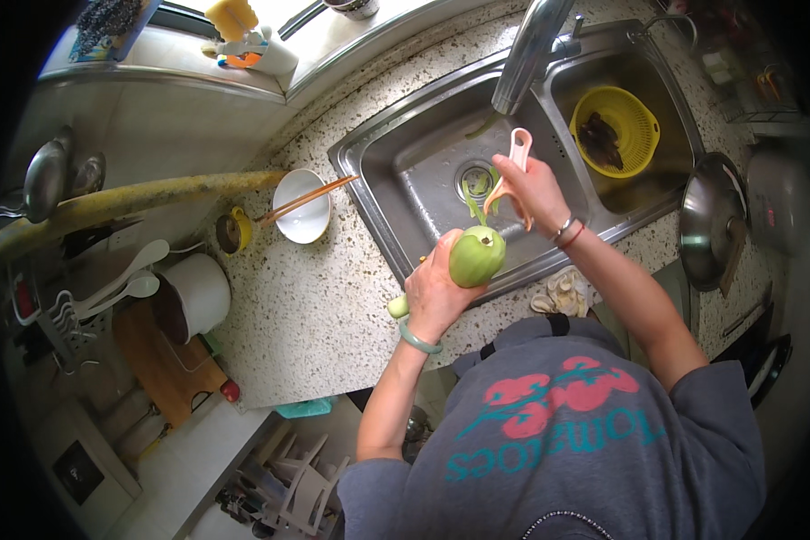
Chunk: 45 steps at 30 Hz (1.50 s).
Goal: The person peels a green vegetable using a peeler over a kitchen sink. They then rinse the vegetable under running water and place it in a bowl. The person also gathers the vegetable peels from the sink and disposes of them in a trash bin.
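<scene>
My left hand (pixel 436 292) is wrapped round a long pale green gourd (pixel 477 256) above the near edge of the sink. The gourd's thick end points toward the basin, and a narrow light green end shows behind my hand. In my right hand (pixel 535 193) is a pink-orange peeler (pixel 520 144), gripped just beyond the gourd, over the basin. Thin green peel strips (pixel 474 205) hang between peeler and gourd, above the drain. My right fingers partly hide the peeler's head, so I cannot tell whether its blade touches the gourd.
The steel double sink (pixel 405 144) has a faucet (pixel 524 63) reaching over it. A yellow colander (pixel 648 135) with dark pieces stands in the right basin. Left are a white bowl (pixel 301 220) with chopsticks (pixel 319 193) across it and a white pot (pixel 202 292). A cloth (pixel 562 292) lies on the near edge.
</scene>
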### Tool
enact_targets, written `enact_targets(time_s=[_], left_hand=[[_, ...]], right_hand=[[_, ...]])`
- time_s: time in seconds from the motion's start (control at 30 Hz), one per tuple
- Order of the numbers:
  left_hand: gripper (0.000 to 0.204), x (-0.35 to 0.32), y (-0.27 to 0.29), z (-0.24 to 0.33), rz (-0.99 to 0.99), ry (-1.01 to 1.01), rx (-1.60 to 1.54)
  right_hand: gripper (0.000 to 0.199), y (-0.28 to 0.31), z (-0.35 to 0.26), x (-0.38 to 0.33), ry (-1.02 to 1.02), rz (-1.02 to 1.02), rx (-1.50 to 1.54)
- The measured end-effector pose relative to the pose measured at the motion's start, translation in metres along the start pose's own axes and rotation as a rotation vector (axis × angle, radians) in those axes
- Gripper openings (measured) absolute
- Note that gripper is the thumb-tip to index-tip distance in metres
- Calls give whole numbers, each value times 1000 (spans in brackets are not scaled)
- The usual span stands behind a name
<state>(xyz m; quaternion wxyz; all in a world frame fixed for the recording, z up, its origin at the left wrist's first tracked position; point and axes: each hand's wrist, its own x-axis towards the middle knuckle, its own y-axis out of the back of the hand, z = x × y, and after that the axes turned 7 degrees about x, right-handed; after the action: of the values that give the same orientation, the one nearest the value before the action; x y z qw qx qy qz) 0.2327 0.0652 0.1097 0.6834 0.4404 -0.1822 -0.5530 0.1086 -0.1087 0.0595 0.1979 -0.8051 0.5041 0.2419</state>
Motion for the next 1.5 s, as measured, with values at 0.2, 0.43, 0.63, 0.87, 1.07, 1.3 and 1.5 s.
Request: enact_targets(time_s=[0.2,0.43,0.63,0.87,1.07,1.3,1.5], left_hand=[[74,4,-4,-2,57,-68,109],[75,0,-14,-13,-36,16,128],[67,-4,-21,-19,-84,60,19],[67,-10,-22,-31,-170,90,13],[71,-12,-17,-29,-246,136,-41],[78,-17,-3,-23,-202,51,-255],[61,0,-32,-51,-574,618,-1495]], right_hand=[[30,-35,-2,-24,158,-41,-20],[42,-30,12,-2,-22,-90,-149],[36,-35,42,15,-87,-119,-115],[39,-38,56,24,-30,-77,-310],[31,-39,64,31,43,-131,-396],[35,20,88,78,-79,163,-446],[42,-12,46,39,-22,69,40]])
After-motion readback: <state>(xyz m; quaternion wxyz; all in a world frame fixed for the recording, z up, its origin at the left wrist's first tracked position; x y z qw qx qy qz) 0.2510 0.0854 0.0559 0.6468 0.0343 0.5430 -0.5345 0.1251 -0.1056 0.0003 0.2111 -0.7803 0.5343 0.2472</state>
